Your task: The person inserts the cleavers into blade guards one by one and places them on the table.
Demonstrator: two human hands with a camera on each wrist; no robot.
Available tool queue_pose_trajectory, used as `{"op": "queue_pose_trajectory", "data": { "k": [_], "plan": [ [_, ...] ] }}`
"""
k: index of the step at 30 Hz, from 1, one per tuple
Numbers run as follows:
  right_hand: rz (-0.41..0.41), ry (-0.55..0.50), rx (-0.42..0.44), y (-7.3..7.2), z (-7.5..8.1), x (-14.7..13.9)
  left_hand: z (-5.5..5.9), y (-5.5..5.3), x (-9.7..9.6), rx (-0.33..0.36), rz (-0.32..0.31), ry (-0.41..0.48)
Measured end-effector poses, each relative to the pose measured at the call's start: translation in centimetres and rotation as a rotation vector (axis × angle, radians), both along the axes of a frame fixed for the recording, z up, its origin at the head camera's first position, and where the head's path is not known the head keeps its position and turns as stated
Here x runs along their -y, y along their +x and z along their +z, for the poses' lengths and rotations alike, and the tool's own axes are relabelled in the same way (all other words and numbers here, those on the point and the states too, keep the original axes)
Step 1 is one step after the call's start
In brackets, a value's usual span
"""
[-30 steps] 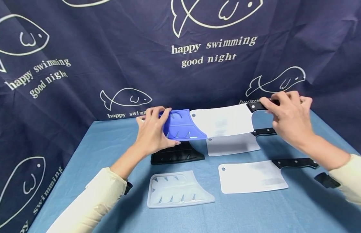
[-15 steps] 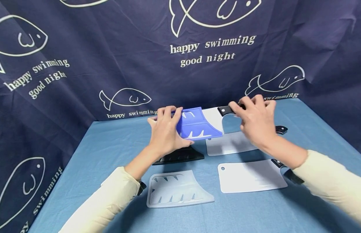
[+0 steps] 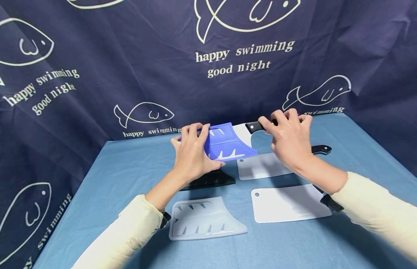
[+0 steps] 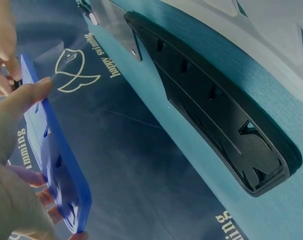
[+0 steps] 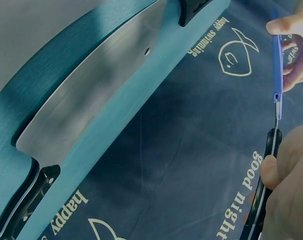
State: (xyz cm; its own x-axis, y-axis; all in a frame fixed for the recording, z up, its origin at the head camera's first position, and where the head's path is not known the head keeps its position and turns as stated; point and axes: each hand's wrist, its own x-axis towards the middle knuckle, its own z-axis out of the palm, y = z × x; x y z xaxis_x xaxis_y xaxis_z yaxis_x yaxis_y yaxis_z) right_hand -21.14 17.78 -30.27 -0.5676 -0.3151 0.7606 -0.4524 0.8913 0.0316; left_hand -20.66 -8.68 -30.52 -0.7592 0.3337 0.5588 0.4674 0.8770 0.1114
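Deeper inside the blue sheath (image 3: 225, 142) than before, the cleaver (image 3: 243, 133), left hand (image 3: 193, 154) round sheath, right hand (image 3: 289, 139) round handle (image 3: 254, 127)

Three cleavers with broad steel blades and black riveted handles: one raised cleaver (image 3: 242, 133), one farther cleaver (image 3: 258, 169) lying flat, one nearer cleaver (image 3: 287, 203) lying flat. Three slotted plastic blade sheaths: one blue sheath (image 3: 226, 142), one black sheath (image 3: 213, 179), one translucent whitish sheath (image 3: 208, 219). Two bare hands: one left hand (image 3: 193, 153), one right hand (image 3: 289, 139). Two cream sleeves (image 3: 119, 231). One worktop (image 3: 134, 160) covered in blue cloth. In the head view, five white fish outlines (image 3: 155, 116), plus one cropped white curve (image 3: 95, 7), on dark blue hanging fabric (image 3: 154, 67).
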Motion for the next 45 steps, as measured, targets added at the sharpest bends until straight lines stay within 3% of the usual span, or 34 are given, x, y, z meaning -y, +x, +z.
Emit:
{"op": "queue_pose_trajectory", "data": {
  "k": [16,28,34,40,45],
  "plan": [
    [0.004,0.006,0.009,0.1,0.0,-0.8,0.2,0.0,-0.4,0.01,0.016,-0.045],
    [-0.003,0.023,0.028,-1.3,0.1,-0.8,-0.2,-1.6,-0.5,0.032,0.022,-0.079],
    [-0.011,0.042,0.166,-2.6,0.2,-0.7,-0.3,-2.9,-0.7,0.146,0.049,-0.121],
    [-0.046,0.065,0.392,-4.7,0.5,-0.4,-0.1,-4.9,-0.8,0.294,0.08,-0.18],
    [-0.081,0.088,0.574,-6.8,0.0,-0.1,-0.5,-6.7,-0.9,0.436,0.085,-0.213]
  ]
}}
